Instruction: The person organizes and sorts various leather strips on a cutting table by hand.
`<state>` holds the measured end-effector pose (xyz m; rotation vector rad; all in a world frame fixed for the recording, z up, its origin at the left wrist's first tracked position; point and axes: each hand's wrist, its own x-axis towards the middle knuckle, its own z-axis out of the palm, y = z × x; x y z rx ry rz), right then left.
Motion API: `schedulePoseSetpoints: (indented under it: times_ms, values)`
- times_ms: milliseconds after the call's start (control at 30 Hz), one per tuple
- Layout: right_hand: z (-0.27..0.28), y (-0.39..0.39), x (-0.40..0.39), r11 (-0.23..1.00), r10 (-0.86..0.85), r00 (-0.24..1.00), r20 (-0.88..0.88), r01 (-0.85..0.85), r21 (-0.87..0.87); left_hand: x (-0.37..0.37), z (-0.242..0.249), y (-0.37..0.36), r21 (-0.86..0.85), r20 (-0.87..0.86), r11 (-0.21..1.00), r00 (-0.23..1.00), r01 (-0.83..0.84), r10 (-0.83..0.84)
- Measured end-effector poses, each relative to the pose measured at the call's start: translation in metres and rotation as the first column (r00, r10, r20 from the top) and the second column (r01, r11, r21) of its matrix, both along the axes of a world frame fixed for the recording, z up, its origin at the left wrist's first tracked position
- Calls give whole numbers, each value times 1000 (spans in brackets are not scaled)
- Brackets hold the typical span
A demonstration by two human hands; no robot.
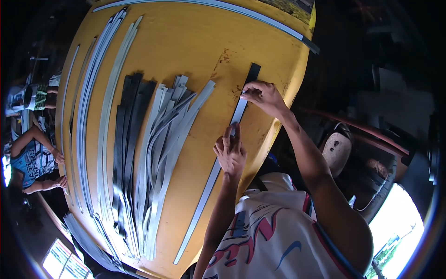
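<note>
A long narrow strip [200, 205], light grey along most of its length and dark at its far end, lies flat on the yellow table [186, 42]. My left hand [230, 153] is at its middle, with two fingers pressed on the strip and the others curled beside it. Farther up, my right hand [262, 96] has thumb and fingertips pinched together at the strip, near where the light part meets the dark. Whether a small piece sits in that pinch is hidden.
Left of my hands lie bundles of grey strips [158, 153] and black strips [125, 135]. Longer pale strips [95, 88] run beyond them. Another strip [218, 5] follows the table's upper edge. A co-worker [35, 158] has both hands at the left edge.
</note>
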<state>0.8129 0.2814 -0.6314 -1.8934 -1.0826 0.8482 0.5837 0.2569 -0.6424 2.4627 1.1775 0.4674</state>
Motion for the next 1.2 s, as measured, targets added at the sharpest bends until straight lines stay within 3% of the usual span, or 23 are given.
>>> schedulePoseSetpoints:
  times_ms: [300,500,567,600,667,767,967,1200]
  values:
    - [-10,-4,-2,1000,-12,995,95,11,6,6,2,0,-33,-90,999,996,-31,28]
    - [1,-3,-3,995,-8,997,73,15,-101,12,8,5,-82,-114,996,993,-39,30]
    - [-1,-3,-2,994,4,994,109,7,-109,15,3,13,-118,85,993,996,16,-5]
    - [-3,-3,-2,994,1,994,107,11,-111,17,0,17,-121,84,993,996,19,-9]
    - [-5,-4,-2,998,-2,998,61,5,-62,25,-5,25,-72,328,996,944,54,-27]
    - [-1,-3,-4,999,-13,997,81,16,-29,29,-25,34,-32,320,998,946,55,-42]
    - [-4,-3,-3,1000,-10,996,85,11,-15,32,-17,35,25,171,998,983,59,-62]
    - [-5,-4,-2,1000,-1,994,110,2,-9,34,-15,37,49,144,995,985,87,-93]
